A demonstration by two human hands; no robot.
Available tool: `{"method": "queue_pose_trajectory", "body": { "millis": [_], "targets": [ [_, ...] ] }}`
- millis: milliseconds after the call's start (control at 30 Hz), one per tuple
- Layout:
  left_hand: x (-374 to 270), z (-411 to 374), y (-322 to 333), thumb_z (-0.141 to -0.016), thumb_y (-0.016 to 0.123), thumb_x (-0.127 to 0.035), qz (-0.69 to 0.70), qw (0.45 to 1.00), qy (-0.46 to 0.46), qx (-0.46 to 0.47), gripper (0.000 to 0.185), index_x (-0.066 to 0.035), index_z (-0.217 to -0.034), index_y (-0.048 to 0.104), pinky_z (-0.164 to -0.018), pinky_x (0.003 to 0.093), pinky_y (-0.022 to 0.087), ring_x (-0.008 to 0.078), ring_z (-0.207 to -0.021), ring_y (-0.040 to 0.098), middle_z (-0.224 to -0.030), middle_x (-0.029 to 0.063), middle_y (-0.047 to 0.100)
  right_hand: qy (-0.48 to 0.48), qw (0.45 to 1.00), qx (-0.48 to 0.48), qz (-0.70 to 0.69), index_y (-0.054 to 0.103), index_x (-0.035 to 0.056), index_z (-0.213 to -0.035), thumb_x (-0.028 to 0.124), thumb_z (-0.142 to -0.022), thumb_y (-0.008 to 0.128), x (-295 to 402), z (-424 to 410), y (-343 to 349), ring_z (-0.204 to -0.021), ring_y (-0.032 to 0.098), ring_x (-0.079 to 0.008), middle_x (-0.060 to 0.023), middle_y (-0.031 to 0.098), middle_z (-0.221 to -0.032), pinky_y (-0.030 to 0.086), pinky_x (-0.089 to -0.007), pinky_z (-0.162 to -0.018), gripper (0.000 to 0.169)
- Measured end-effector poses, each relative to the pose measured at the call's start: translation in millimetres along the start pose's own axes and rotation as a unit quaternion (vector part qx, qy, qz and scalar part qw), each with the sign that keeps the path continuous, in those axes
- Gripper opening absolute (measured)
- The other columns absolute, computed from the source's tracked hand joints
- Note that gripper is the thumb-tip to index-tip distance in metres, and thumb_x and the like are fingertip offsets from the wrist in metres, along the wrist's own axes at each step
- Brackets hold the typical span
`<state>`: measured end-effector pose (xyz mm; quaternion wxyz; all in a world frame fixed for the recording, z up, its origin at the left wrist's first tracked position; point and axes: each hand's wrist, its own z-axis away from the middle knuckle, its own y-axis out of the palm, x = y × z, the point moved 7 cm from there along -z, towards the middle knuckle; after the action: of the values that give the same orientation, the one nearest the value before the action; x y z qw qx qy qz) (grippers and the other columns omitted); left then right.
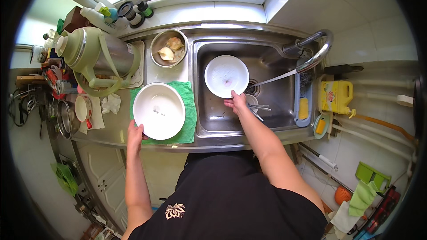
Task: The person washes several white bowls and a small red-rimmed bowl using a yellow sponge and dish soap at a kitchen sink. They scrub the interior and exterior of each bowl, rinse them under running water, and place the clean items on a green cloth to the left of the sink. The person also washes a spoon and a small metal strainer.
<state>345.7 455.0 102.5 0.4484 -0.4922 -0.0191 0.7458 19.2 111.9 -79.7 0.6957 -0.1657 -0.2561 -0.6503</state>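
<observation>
My left hand [134,136] grips the near left rim of a large white bowl [160,106]. That bowl rests on a green cloth [189,113] on the counter left of the sink, and its inner bottom bears small writing. Over the left half of the steel sink [267,116], my right hand [238,102] holds a smaller white bowl [227,75] by its near rim, thumb on the edge. Inside it are droplets and a small pinkish spot. Water runs from the curved faucet [315,53] toward the drain [252,87]. A small cup [252,100] and metal utensils [262,107] lie partly behind my right hand.
Behind the large bowl sits a steel bowl [155,48] with peeled pieces of food [166,53]. A green thermos jug [100,53] stands at the left. A blue sponge rack [297,106] hangs inside the sink's right wall, and a yellow detergent jug [336,96] is beyond it.
</observation>
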Motion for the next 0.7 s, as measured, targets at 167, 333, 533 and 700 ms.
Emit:
{"method": "queue_pose_trajectory", "body": {
  "millis": [167, 333, 533, 700],
  "targets": [
    [-90.0, 20.7, -2.9, -0.087, 0.061, -0.012, -0.269, 0.945, 0.110, -0.151, 0.046, -0.003, -0.129, 0.046, -0.078, 0.0415, 0.049, 0.0334, -0.087, 0.062, -0.099, 0.0198, 0.063, -0.075, 0.997, 0.006, -0.008, 0.042, 0.0000, -0.123, -0.005, -0.081, 0.044, 15.4, -12.0, -2.7, -0.079, 0.067, -0.0335, -0.0178, 0.057, -0.110, 0.059, -0.0407, -0.052, 0.042],
    [-169.8, 43.1, 68.6, -0.085, 0.064, -0.008, -0.187, 0.942, 0.262, -0.092, 0.042, -0.003, -0.125, 0.052, -0.074, 0.0370, 0.050, 0.0276, -0.082, 0.061, -0.098, 0.0160, 0.063, -0.098, 0.995, -0.014, 0.033, 0.045, -0.0038, -0.119, -0.006, -0.078, 0.045, 46.0, 12.3, -30.0, -0.076, 0.067, -0.0308, -0.0177, 0.060, -0.102, 0.059, -0.0383, -0.049, 0.041],
    [-180.4, 36.9, 224.4, -0.086, 0.061, -0.004, 0.001, 0.954, 0.249, 0.168, 0.041, -0.005, -0.125, 0.051, -0.063, 0.0267, 0.049, 0.0126, -0.072, 0.058, -0.096, 0.0083, 0.064, -0.182, 0.977, -0.022, 0.107, 0.049, -0.0042, -0.113, -0.005, -0.078, 0.049, 93.3, 48.4, -107.9, -0.075, 0.067, -0.0256, -0.0136, 0.062, -0.098, 0.059, -0.0370, -0.050, 0.035],
    [-178.6, 21.2, 335.1, -0.087, 0.061, -0.011, -0.028, 0.944, 0.201, 0.262, 0.045, -0.004, -0.129, 0.046, -0.070, 0.0324, 0.051, 0.0197, -0.077, 0.064, -0.104, 0.0145, 0.064, -0.186, 0.982, 0.036, -0.013, 0.050, -0.0038, -0.117, -0.002, -0.080, 0.050, 103.9, 48.8, -157.4, -0.076, 0.067, -0.0255, -0.0156, 0.063, -0.100, 0.058, -0.0360, -0.051, 0.037]
  ]
}}
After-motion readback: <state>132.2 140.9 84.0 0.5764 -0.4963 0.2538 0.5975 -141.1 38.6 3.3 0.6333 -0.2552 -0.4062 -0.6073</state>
